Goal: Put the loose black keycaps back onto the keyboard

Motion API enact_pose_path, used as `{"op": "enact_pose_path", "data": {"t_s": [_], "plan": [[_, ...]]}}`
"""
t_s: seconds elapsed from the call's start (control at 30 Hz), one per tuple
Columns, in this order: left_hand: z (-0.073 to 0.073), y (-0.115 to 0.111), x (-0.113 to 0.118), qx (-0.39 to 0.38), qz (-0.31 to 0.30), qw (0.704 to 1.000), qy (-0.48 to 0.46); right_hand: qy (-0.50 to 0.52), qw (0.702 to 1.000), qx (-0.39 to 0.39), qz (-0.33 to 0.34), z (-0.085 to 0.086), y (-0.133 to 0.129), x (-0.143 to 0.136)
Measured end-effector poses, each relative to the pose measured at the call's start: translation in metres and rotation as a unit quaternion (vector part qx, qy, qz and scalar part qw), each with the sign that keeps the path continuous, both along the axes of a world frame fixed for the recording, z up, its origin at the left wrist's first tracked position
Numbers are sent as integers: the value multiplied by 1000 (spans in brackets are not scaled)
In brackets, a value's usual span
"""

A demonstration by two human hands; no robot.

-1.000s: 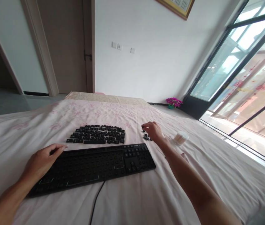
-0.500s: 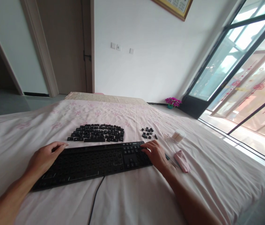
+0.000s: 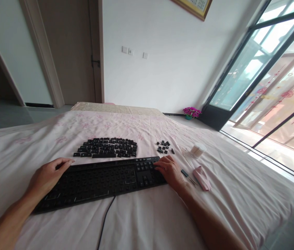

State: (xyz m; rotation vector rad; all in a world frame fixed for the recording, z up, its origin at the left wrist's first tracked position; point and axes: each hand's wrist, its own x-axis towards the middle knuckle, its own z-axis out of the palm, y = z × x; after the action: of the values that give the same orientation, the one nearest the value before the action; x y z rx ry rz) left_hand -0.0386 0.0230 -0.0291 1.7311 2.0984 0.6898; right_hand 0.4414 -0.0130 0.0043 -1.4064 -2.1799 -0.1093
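Note:
A black keyboard lies at a slant on the bedsheet, most of its left part stripped of keycaps. Keycaps are seated in part of its right end. My left hand is closed at the keyboard's left end, thumb and forefinger together over its back edge. My right hand rests on the number pad with bent fingers drawn together; whatever is under the fingertips is hidden. Behind the keyboard sits a block of loose black keycaps. A smaller group of keycaps lies beyond my right hand.
Right of my right hand lie a thin dark-handled tool and a folded pink cloth. A clear tub of cotton swabs stands behind them. The keyboard's cable runs toward me over the pink bedsheet.
My right hand has shifted slightly left and its fingers have come down closer together on the number pad. More of the tool's dark handle shows. My left hand keeps its place on the keyboard.

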Motion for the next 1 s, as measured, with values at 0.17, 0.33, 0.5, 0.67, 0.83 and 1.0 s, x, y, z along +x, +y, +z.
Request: {"op": "enact_pose_path", "data": {"t_s": [0.17, 0.33, 0.5, 0.67, 0.83, 1.0], "plan": [[1, 0, 0, -12, 4, 1000, 2, -26, 1000, -11, 5, 2, 3, 0], [3, -1, 2, -6, 3, 1000, 4, -67, 997, -25, 19, 9, 3, 0], [3, -1, 2, 1, 4, 1000, 6, -74, 997, -18, 24, 10, 1, -2], [0, 0, 0, -1, 2, 1000, 2, -91, 996, -12, 19, 9, -7, -7], [-1, 1, -1, -5, 0, 1000, -1, -115, 993, -24, 17, 10, -17, -9], [-1, 1, -1, -6, 0, 1000, 2, -135, 990, -29, 0, 8, -19, -11]]}}
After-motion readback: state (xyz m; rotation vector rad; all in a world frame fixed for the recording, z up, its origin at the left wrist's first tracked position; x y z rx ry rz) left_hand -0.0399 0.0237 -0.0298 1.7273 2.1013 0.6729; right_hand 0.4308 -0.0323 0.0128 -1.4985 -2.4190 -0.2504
